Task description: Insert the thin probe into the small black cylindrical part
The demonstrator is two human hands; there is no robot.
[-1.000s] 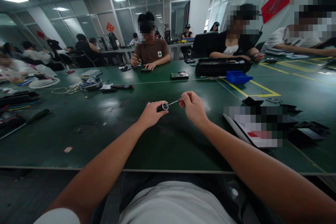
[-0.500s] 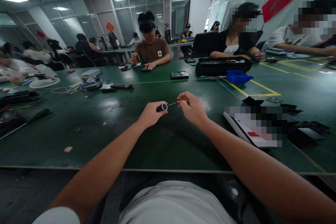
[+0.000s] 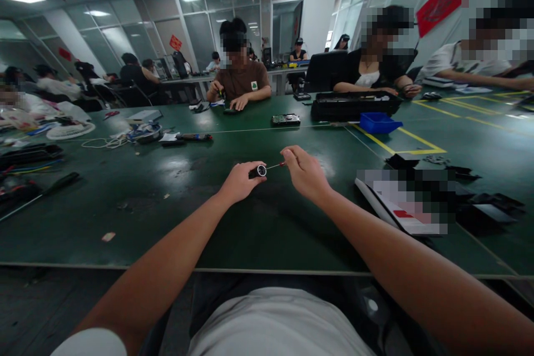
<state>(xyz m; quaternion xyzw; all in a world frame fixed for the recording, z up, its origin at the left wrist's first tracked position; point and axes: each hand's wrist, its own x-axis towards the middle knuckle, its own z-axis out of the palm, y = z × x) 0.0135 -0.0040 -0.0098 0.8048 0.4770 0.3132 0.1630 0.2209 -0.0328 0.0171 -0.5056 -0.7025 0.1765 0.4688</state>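
A short black cylinder [image 3: 256,172] with a pale ring round its end is gripped by my left hand [image 3: 238,182], just left of the middle of the view. My right hand [image 3: 306,172] is closed on a small screwdriver [image 3: 282,164] with a red handle and a thin shaft. The shaft points left, and its tip is at the ring end of the cylinder; whether it touches is too small to tell. Both hands are above the green table [image 3: 267,228].
Ahead lie a circuit-board part [image 3: 286,119], a long black casing [image 3: 354,105] and a blue tray [image 3: 379,122]. A white panel [image 3: 396,208] and black pieces are on the right. Cables and tools lie left. A person [image 3: 240,78] sits opposite.
The fingers of my right hand have shifted slightly on the screwdriver handle. My left hand and the cylinder have stayed in place. The person opposite has moved a hand a little.
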